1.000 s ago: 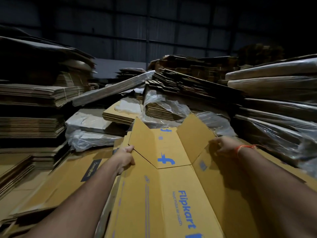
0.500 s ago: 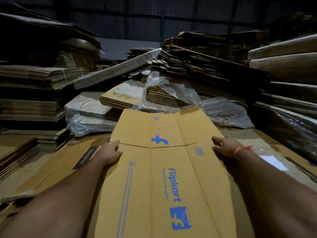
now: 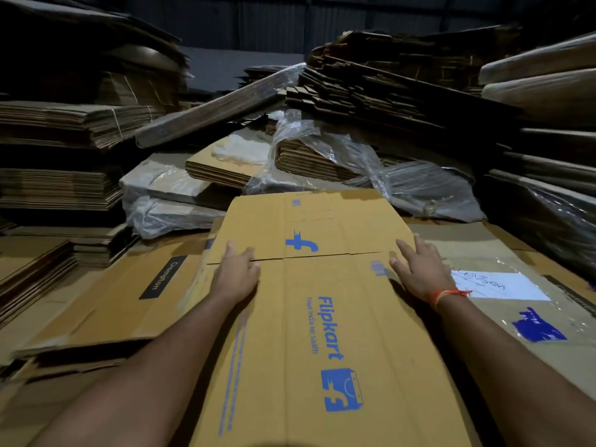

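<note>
Cardboard sheet [image 3: 129, 304]: flat, just left of the box.
Left hand [image 3: 237, 275]: fingers straight, close together, pressing the box's left edge.
Box [image 3: 322, 317]: flattened, print up, on the cardboard pile between both hands.
Right hand [image 3: 421, 272]: fingers spread, flat on the right edge.
White paper [image 3: 496, 285]: beside the right wrist.

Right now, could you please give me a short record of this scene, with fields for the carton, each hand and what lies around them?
carton: flattened Flipkart carton, printed side up on the pile
left hand: left hand flat near the carton's left edge, fingers straight
right hand: right hand flat at its right edge, orange wrist thread
left of carton: Crompton carton, lying flat
right of carton: white label with handwriting
behind: plastic-wrapped bundle of flat cartons
</note>
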Motion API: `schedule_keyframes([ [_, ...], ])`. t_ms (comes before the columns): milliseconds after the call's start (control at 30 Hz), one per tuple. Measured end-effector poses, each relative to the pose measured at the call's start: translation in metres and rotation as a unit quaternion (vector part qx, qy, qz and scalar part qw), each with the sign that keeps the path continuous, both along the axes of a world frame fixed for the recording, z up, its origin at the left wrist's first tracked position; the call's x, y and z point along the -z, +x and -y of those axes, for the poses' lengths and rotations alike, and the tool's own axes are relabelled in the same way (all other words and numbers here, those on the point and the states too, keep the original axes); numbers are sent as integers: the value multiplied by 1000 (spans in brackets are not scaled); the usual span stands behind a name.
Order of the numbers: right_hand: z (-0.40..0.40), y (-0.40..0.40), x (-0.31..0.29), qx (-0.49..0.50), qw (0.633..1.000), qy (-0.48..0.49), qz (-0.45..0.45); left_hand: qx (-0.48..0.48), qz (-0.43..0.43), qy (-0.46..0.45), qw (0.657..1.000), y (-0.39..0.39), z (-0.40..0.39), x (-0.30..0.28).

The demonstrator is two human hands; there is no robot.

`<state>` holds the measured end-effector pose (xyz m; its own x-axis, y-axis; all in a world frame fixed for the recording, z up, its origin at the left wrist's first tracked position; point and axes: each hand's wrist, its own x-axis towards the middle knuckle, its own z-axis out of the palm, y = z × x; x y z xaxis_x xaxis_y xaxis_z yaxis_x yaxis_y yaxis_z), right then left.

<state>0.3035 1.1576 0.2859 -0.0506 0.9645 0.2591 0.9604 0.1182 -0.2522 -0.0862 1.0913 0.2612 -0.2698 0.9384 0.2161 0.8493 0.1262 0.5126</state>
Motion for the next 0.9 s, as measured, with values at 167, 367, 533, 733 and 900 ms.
schedule_keyframes([
  [167,82,-30,-27,-66,987,79,-124,143,155,125,970,68,39,-25],
  [367,227,-41,-30,38,974,119,-190,317,222,90,917,115,98,-43],
  [533,365,-63,4,158,954,125,-223,504,224,14,834,137,184,-29],
  [733,548,-113,77,321,900,66,-286,681,114,-68,720,158,315,23],
  [900,705,-159,130,469,827,53,-304,781,27,-156,604,186,426,84],
])
